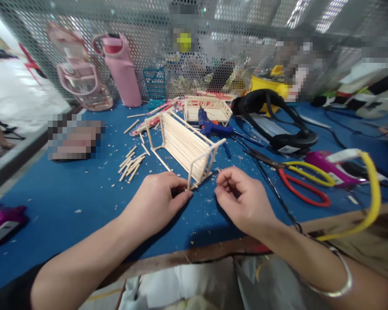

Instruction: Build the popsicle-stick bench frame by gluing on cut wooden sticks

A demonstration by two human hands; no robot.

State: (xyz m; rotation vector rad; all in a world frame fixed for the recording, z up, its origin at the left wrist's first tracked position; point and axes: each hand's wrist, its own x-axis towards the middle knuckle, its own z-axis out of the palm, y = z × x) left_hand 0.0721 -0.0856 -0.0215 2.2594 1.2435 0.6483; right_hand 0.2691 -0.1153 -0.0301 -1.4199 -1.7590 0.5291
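Note:
A small frame built of wooden sticks [186, 144] lies tilted on the blue tabletop, its slatted panel facing up and left. My left hand [161, 193] pinches the near lower corner of this frame between thumb and fingers. To the right of that corner, my right hand [242, 193] hovers just off the frame with its fingers curled and thumb close to the fingertips; whether something tiny is between them cannot be made out. Short cut sticks [132, 163] lie in a loose pile left of the frame. Behind it rests a blue glue gun [211, 125].
A second stick structure [208, 111] sits at the back. Scissors with red and yellow handles [302, 181], a black headset [278, 125] and a purple power strip [336, 168] lie right. A pink bottle [123, 71] and a clear bottle [84, 77] stand against the perforated metal screen [155, 26].

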